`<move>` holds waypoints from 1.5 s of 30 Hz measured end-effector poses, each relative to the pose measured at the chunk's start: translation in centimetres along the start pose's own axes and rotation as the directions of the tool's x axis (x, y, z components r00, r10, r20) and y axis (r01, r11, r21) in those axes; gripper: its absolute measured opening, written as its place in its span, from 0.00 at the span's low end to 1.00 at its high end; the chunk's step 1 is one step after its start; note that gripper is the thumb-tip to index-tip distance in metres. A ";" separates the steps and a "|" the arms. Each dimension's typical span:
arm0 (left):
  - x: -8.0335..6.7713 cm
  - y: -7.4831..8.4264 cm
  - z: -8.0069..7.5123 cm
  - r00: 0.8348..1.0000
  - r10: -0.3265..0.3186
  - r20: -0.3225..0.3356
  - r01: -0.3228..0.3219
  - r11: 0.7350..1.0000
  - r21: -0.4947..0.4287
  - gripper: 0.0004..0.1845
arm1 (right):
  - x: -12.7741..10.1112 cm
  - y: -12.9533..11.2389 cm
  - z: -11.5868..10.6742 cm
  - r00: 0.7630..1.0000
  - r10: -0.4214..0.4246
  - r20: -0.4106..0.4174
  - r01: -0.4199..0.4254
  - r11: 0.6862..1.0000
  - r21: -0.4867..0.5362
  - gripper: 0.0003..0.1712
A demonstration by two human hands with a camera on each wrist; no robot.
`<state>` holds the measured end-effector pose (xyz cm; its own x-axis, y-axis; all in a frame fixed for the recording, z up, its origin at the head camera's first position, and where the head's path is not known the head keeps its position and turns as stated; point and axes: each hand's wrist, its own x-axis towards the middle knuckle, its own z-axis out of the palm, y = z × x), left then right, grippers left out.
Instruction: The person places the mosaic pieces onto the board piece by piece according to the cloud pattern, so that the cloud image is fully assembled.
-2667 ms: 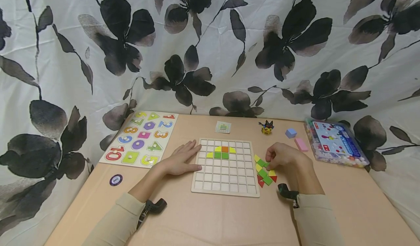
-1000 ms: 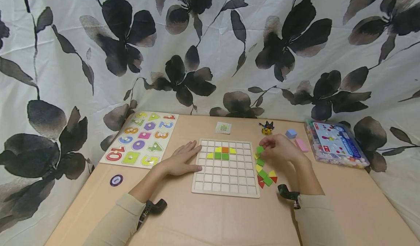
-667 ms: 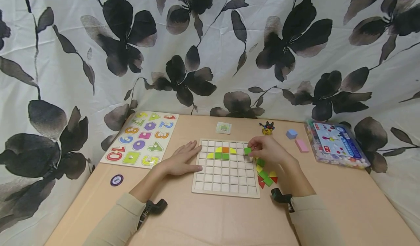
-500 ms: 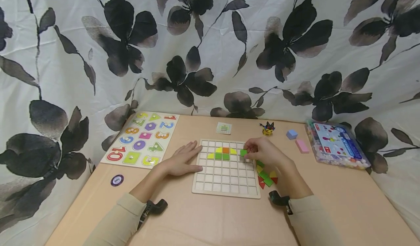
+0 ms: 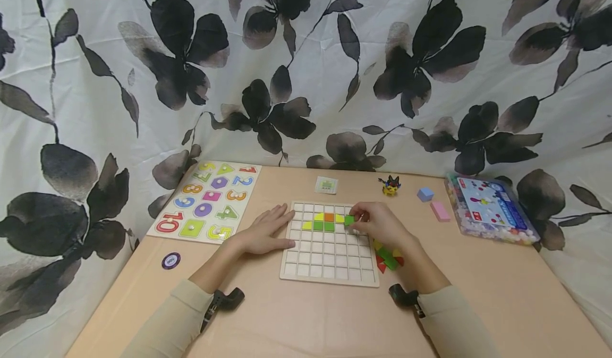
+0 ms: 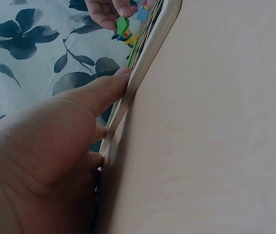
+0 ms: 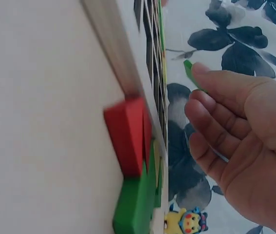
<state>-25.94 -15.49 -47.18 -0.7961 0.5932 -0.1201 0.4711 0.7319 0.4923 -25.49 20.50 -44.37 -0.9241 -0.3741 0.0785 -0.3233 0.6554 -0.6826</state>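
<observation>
At the far left of the table (image 5: 306, 321) lies a number-and-shape peg puzzle (image 5: 205, 201), and nearer the person a small round purple token (image 5: 169, 261), both well apart from the work. The left hand (image 5: 263, 233) lies flat with its fingers straight and together, their tips against the left edge of the wooden grid board (image 5: 329, 244); the left wrist view shows a fingertip (image 6: 120, 73) pushed up to the rim, which looks to me like a way of keeping the board from sliding. On the board, a short run of tiles already sits in the upper rows: yellow pieces, an orange square (image 5: 328, 217) and green squares (image 5: 322, 226) beneath it. The right hand (image 5: 377, 225) hovers over the board's upper right part, thumb and forefinger pinching a green square tile (image 5: 349, 220) just beside the right end of the yellow row, held low and flat as if to match a cell. Behind the board rests a small pattern card (image 5: 325, 185), probably kept in sight as a guide. To the right of the board, partly hidden under the right wrist, wait loose red, green and yellow pieces (image 5: 388, 260), touching the board's edge. Farther back stand a little yellow-and-black figurine (image 5: 389, 185), a blue cube (image 5: 424, 194) and a pink block (image 5: 439, 210), then a clear lidded box of beads (image 5: 487, 209). Nothing lies between the tile and the open cells; only the hand itself hides the cells beneath it.
</observation>
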 end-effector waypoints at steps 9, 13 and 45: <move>0.2 -0.1 -0.1 1.000 0.005 0.003 -0.005 1.000 0.003 0.51 | 0.6 -0.4 1.0 1.000 0.025 -0.001 -0.025 0.999 0.019 0.14; 0.2 -0.1 0.0 1.000 0.016 -0.003 -0.016 1.000 -0.003 0.51 | 0.6 -0.6 1.5 0.999 0.046 0.014 -0.047 0.998 0.032 0.14; 0.2 -0.3 0.1 1.000 0.005 -0.005 -0.005 1.000 -0.002 0.51 | 0.6 -0.7 2.6 0.997 0.052 0.063 -0.052 0.999 0.002 0.14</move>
<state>-26.15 -15.52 -47.45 -0.7957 0.5949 -0.1139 0.4739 0.7285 0.4948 -25.27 18.10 -45.72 -0.9249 -0.3802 -0.0029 -0.2743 0.6726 -0.6873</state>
